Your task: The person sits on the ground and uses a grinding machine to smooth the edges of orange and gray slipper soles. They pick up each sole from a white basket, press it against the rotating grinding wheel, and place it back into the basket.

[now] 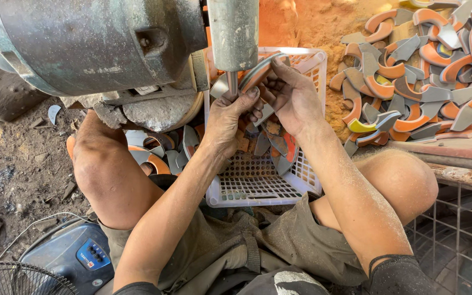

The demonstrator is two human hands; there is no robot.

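The left hand (228,117), just left of frame centre, is closed in a pinch on a small grey piece (220,87) pressed against the thin vertical spindle (231,84) that hangs from the grey machine (94,43) in the upper left. The right hand (293,98), just beside it, curls its fingers around a curved grey-and-orange piece (260,70) held at upper centre, thumb and fingertips on the flat faces near one end.

The curved piece looks like a thin, stiff crescent, probably light enough for a fingertip grip; its edges may be sharp or rough, though the view is too dusty to be sure. Holding by the broad faces away from the spindle seems safest.

Below both hands sits a white perforated basket (258,188) with more such pieces in it. To the upper right lies a heap of crescents (422,71) on orange dust (296,22). A blue fan base (75,254) sits lower left.
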